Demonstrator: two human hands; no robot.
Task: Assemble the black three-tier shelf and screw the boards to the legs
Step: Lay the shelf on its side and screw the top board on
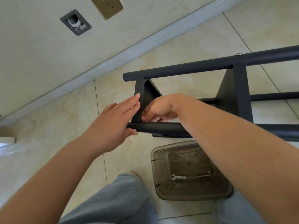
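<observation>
The black shelf frame (pixel 210 97) lies on its side on the tiled floor (pixel 186 46), and I place everything else from it. It is long, rigid metal and probably of some weight; painted tube like this looks slick, so I would lift or turn it by the legs near a board joint, never by a board's thin edge.

The near leg (pixel 161 128) runs along the frame's side closest to me; the far leg (pixel 194 65) runs along the side toward the wall, with a screw head (pixel 238 54) showing on it. The end board (pixel 142 94) stands between them at the frame's left end, a second board (pixel 234 92) further right.

My left hand (pixel 116 120) sits at the frame's left end, fingers straight and flat against the end board's outer face, thumb under the near leg's tip. It steadies rather than clasps. My right hand (pixel 159 110) reaches inside the frame just behind the end board, fingers curled; whether they pinch a screw I cannot tell.

Just my side of the frame lies a translucent tray (pixel 161 188), holding a small spanner (pixel 178 177) and a hex key (pixel 204 175).
</observation>
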